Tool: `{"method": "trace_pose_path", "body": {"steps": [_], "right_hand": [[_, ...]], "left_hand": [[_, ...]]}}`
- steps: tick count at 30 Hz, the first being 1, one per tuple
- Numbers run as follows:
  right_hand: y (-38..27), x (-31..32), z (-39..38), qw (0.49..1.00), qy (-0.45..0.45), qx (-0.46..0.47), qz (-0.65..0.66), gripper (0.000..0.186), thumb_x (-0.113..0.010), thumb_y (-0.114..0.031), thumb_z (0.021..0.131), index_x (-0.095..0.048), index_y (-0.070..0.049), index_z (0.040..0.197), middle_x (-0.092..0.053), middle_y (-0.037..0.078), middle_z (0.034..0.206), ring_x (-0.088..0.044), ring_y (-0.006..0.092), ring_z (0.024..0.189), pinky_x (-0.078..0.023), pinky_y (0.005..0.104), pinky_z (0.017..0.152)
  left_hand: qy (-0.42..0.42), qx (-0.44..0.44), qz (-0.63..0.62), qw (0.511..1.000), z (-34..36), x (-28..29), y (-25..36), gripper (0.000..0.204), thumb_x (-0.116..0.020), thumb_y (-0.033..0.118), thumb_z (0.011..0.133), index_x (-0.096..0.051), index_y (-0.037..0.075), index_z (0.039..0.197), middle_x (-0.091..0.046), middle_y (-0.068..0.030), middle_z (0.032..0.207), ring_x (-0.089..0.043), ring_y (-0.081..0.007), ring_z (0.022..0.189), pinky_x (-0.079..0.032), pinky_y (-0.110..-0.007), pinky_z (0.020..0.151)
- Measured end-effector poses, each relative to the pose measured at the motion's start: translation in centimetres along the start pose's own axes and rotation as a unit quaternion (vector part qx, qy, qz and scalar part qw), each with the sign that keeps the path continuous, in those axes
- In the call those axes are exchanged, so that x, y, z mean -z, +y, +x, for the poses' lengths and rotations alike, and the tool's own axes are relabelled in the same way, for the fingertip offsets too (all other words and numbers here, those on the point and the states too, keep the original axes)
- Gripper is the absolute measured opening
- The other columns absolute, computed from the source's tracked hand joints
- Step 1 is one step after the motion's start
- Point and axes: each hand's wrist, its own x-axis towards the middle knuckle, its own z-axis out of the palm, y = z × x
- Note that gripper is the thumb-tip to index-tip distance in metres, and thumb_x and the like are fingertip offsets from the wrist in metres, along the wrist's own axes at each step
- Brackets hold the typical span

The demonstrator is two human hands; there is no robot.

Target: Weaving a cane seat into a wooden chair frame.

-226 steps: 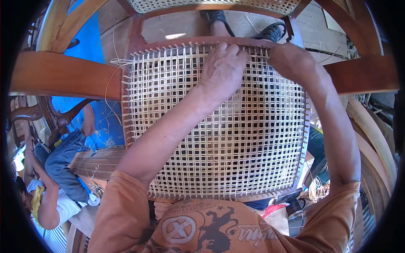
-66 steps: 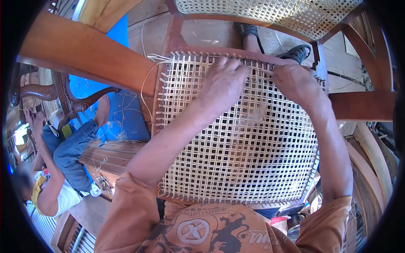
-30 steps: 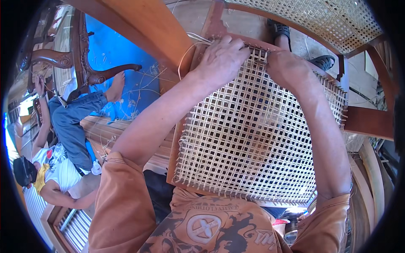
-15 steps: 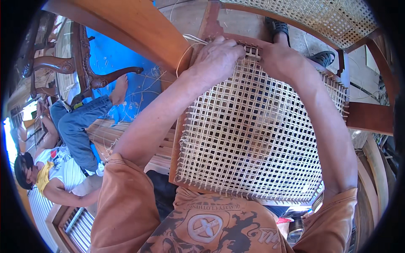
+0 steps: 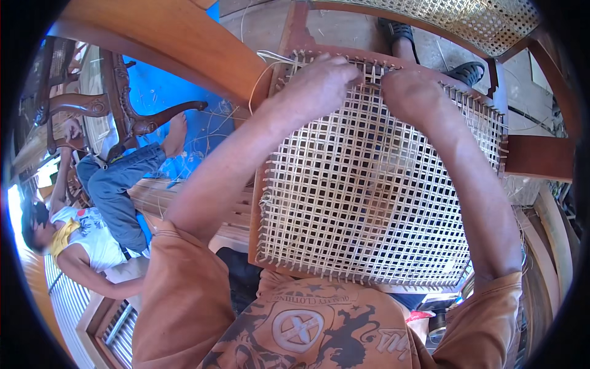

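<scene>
A wooden chair seat (image 5: 252,237) lies before me, its middle filled with an open weave of pale cane strands (image 5: 362,203). Cane ends are looped or pegged through holes along its rim. At the far rim, my left hand (image 5: 322,80) is closed, fingers curled and slightly blurred, over the weave. Just to its right, my right hand (image 5: 413,95) is closed in a pinch, low against the cane. A thin strand seems to run between the two hands; the fingertips are partly hidden. Loose cane (image 5: 276,56) trails from the rim beside my left wrist.
A broad wooden chair part (image 5: 166,49) slants in at upper left. Another caned panel (image 5: 467,21) stands at upper right, near sandalled feet (image 5: 399,37). On the left, a co-worker (image 5: 92,240) sits by a carved chair frame (image 5: 123,92) and blue sheet (image 5: 166,92).
My left hand has shifted slightly right and lifted off the far rim. My right hand has drawn a little nearer. The co-worker's arm has moved up, and the view has shifted slightly.
</scene>
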Motion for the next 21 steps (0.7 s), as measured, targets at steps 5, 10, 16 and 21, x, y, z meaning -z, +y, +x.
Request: {"method": "trace_pose_path", "body": {"steps": [5,10,16,21], "right_hand": [[1.6,-1.6,0.6,0.958,0.011,0.162,-0.237,0.019,-0.052,-0.012,0.086,-0.071,-0.011,0.083,-0.071,0.004,0.086,-0.069,0.0179,0.081,-0.055,0.0286,0.077],[-1.1,-3.7,4.7,0.996,0.01,0.026,0.088,0.012,-0.058,-0.014,0.084,-0.069,-0.01,0.083,-0.07,0.006,0.083,-0.069,0.0197,0.074,-0.057,0.0303,0.064],[-2.1,-0.5,7.3,0.955,-0.175,-0.089,0.222,0.032,-0.047,-0.012,0.091,-0.065,-0.006,0.117,-0.066,0.018,0.117,-0.065,0.0322,0.107,-0.052,0.0421,0.092],[-2.6,-1.7,7.2,0.989,0.106,0.021,0.101,0.022,-0.048,-0.015,0.089,-0.068,-0.005,0.089,-0.069,0.013,0.074,-0.069,0.0221,0.062,-0.054,0.0346,0.05]], "left_hand": [[-0.07,0.028,0.09,0.993,-1.4,4.4,-3.3,0.028,-0.053,-0.002,0.081,-0.067,0.005,0.103,-0.065,-0.0167,0.099,-0.064,-0.0347,0.095,-0.052,-0.043,0.082],[-0.102,0.053,0.122,0.986,-2.3,4.5,-2.9,0.033,-0.051,-0.001,0.082,-0.067,0.007,0.11,-0.065,-0.0132,0.107,-0.063,-0.0343,0.1,-0.051,-0.044,0.086],[-0.152,0.086,0.146,0.974,-1.1,4.8,-2.8,0.034,-0.049,-0.002,0.081,-0.067,0.006,0.109,-0.066,-0.0155,0.107,-0.064,-0.0349,0.1,-0.051,-0.046,0.086],[-0.178,0.073,0.135,0.972,0.2,4.6,-3.5,0.025,-0.055,0.005,0.081,-0.069,0.005,0.101,-0.066,-0.0211,0.099,-0.065,-0.0363,0.094,-0.051,-0.046,0.082]]}}
